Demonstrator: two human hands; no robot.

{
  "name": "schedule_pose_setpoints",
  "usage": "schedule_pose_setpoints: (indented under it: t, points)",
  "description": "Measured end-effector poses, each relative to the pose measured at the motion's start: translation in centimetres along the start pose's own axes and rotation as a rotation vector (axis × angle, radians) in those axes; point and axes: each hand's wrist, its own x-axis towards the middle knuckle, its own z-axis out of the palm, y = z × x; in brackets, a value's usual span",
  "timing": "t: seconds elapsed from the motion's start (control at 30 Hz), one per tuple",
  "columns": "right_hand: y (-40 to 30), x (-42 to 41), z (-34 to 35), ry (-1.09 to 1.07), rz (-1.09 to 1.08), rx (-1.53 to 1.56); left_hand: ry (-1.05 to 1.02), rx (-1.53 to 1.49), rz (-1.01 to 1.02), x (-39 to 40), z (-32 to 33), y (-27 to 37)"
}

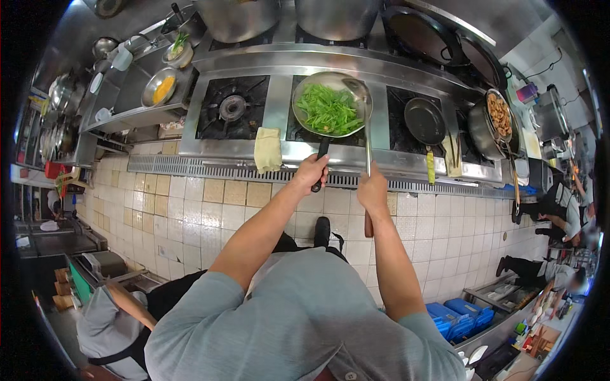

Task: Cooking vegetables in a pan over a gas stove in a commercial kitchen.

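Chopped leafy greens (329,108) fill a frying pan (302,81) over the middle front burner of a steel gas range (281,100). My left hand (311,171) grips the pan's black handle (323,148). In my right hand (374,188) is a long-handled metal ladle (367,138); its bowl rests inside the pan's right side, against the greens. The ladle's brown grip end sticks out below my right hand. A folded cream cloth (268,150) hangs over the range's front edge, left of the pan.
A smaller black frying pan (425,121) sits on the burner to the right. Past it, a strainer of cooked meat pieces (499,114) tops a steel pot (481,131). Large stockpots (238,19) stand behind. At left is a bowl of yellow food (162,88). Co-workers (114,328) stand nearby.
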Motion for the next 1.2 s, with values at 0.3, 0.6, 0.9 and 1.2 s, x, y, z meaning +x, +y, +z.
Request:
schedule_pose_setpoints:
  t: [0.3, 0.6, 0.9, 1.2]
  points:
    - [0.4, 6.6, 3.8, 0.028, 0.022, 0.015, -0.025, 0.001, -0.016, -0.8, -0.3, 1.3]
    - [1.0, 0.5, -2.1, 0.024, -0.040, -0.257, -0.037, 0.002, 0.004, 0.8, 0.3, 2.3]
    - [1.9, 0.1, -16.3, -0.556, 0.131, -0.235, 0.022, 0.059, -0.006, -5.7, 1.8, 2.1]
    - [6.7, -4.8, -2.0, 0.099, -0.031, -0.185, 0.005, 0.037, 0.019, -4.6, 0.2, -4.1]
